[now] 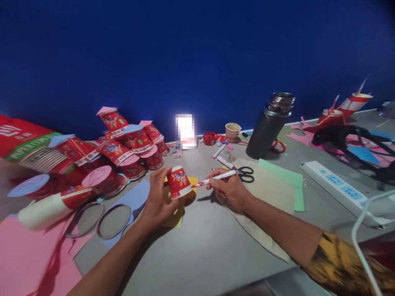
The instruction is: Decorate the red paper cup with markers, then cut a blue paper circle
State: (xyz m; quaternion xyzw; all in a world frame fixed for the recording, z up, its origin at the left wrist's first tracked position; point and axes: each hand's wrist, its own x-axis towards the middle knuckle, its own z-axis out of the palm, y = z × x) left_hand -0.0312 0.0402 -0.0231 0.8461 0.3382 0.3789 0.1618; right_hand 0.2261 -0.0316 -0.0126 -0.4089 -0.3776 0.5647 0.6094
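Observation:
My left hand (161,197) is closed around a red printed paper cup (179,181), tilted with its white rim band toward the right. Between the fingers of my right hand (230,191) is a white marker (224,176) with a red tip. That tip is at the cup's white band; whether it touches cannot be made out. Yellow paper (173,221) lies beneath the cup. Under my right forearm is a beige cloth (271,197), with black-handled scissors (246,174) at its upper edge.
Decorated red paper cups (112,152) are piled at the left, near two grey rings (113,222) and pink paper (31,250). A dark flask (268,129) stands at the back right. A white power strip (339,191) with a cable (358,242) lies at the right.

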